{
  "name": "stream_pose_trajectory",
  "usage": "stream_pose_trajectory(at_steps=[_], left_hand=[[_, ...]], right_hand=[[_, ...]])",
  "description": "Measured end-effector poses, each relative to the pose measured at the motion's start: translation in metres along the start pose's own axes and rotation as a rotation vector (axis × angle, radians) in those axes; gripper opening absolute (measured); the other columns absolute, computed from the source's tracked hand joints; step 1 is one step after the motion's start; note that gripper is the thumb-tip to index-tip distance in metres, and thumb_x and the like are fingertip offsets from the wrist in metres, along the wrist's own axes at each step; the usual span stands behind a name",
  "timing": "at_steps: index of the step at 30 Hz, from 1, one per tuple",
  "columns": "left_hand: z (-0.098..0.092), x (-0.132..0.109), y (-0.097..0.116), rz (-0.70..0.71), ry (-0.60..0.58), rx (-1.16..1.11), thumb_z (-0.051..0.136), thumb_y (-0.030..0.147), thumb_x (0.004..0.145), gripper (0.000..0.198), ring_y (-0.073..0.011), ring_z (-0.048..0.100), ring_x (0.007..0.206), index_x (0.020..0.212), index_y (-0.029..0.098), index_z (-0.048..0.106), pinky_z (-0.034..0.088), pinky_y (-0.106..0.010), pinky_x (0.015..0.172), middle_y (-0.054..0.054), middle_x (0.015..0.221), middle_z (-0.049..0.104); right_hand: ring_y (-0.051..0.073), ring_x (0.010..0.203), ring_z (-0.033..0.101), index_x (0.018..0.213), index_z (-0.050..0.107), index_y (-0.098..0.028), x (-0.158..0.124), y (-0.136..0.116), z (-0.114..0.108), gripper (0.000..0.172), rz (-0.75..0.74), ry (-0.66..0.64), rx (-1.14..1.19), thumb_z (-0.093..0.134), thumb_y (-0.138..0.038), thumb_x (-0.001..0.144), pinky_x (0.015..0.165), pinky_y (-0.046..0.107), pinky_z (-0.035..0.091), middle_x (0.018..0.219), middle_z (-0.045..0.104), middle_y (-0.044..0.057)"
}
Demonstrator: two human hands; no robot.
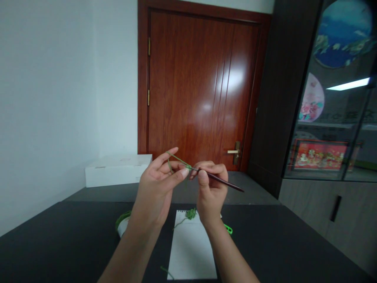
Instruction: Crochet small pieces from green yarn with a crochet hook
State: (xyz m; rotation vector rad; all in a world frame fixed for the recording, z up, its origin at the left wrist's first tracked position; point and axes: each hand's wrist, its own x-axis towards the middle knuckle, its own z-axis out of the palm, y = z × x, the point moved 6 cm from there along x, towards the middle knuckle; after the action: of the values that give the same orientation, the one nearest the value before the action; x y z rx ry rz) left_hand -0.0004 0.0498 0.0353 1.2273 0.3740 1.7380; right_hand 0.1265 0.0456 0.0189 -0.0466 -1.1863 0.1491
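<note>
Raised above the table, my left hand [160,173] pinches a small piece of green crochet work [187,168] between thumb and finger. Green yarn [180,160] runs from it over the lifted index finger, pulled straight. My right hand [212,184] grips a crochet hook [225,182] with a dark brown handle, its thin metal end meeting the green work. The hook's very tip is too small to make out. Below the hands, a green crocheted piece [191,214] with a loose yarn tail lies on the top of a white notepad [191,251].
A ball of green yarn [122,220] is partly hidden behind my left forearm. Something bright green [228,228] shows beside my right wrist. On the dark table [73,239] a white box [118,173] stands at the back left. A glass-fronted cabinet [318,157] is on the right.
</note>
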Motion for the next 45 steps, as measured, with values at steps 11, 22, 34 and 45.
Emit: stream_pose_trajectory(at_steps=[11,22,34,45], left_hand=[[-0.001,-0.001,0.014,0.342,0.016,0.461,0.077,0.01,0.075,0.058,-0.0157,0.067,0.079,0.13,0.015,0.058,0.052,-0.028,0.081,0.001,0.077,0.07],[-0.001,0.005,0.004,0.014,-0.195,0.132,0.081,0.008,0.072,0.062,-0.0145,0.065,0.072,0.13,0.011,0.058,0.054,-0.027,0.07,-0.002,0.077,0.07],[0.0,0.002,-0.001,-0.077,-0.137,-0.008,0.083,0.004,0.066,0.066,-0.0109,0.061,0.073,0.128,0.009,0.061,0.049,-0.021,0.07,-0.001,0.077,0.068],[0.005,0.001,-0.016,-0.356,-0.289,-0.187,0.079,0.007,0.067,0.056,-0.018,0.062,0.078,0.122,0.01,0.069,0.045,-0.027,0.066,-0.009,0.087,0.068]], right_hand=[[0.019,0.08,0.062,0.098,0.059,-0.023,-0.003,-0.024,0.0,0.009,-0.312,-0.146,-0.631,0.053,-0.016,0.096,0.076,0.037,0.048,0.084,0.066,0.004],[0.008,0.053,0.047,0.077,0.056,-0.019,-0.002,0.033,0.006,0.027,0.84,-0.032,0.523,0.073,-0.039,0.085,0.051,0.022,0.038,0.063,0.054,-0.005],[0.016,0.074,0.062,0.092,0.064,-0.026,0.003,-0.018,-0.005,0.019,-0.279,-0.189,-0.438,0.068,-0.008,0.085,0.072,0.035,0.049,0.08,0.067,-0.001],[0.016,0.059,0.061,0.094,0.05,-0.026,0.004,0.001,-0.002,0.009,0.209,0.062,0.214,0.051,-0.032,0.101,0.055,0.029,0.049,0.067,0.059,-0.004]])
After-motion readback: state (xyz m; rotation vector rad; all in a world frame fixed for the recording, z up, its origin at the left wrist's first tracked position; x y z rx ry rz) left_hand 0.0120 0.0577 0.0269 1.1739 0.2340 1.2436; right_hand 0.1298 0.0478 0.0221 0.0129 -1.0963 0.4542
